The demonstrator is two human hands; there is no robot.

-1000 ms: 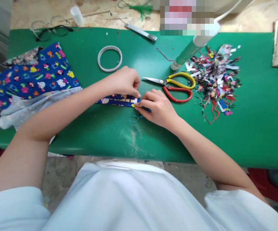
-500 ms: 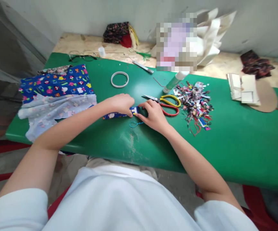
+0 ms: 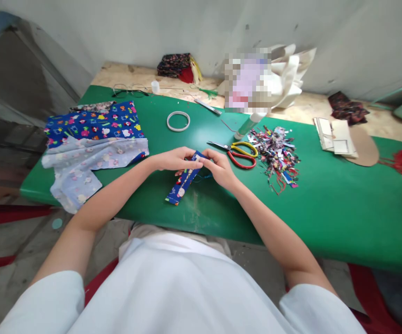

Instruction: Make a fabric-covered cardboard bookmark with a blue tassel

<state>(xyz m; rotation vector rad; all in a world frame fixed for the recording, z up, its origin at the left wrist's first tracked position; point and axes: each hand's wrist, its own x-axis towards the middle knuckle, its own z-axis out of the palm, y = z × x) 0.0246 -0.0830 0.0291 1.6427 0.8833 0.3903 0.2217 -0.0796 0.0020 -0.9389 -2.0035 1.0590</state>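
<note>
A narrow blue patterned fabric strip is pinched near its upper end between both hands, its lower end slanting down to the left above the table. My left hand grips it from the left, thumb on top. From the right, my right hand holds the same end, fingers closed. A thin light-blue cord shows under the right hand. Scissors with one yellow and one red handle lie just beyond the right hand, blades pointing left. The fingers behind the strip are partly hidden.
On the green table lie blue patterned fabric, a roll of tape, a glue stick, a heap of fabric scraps and cream card pieces. Glasses and a utility knife lie farther back.
Both hands have raised the fabric strip from the table and turned it from nearly level to a steep slant. The left hand's grip has shifted. The head view has tilted slightly.
</note>
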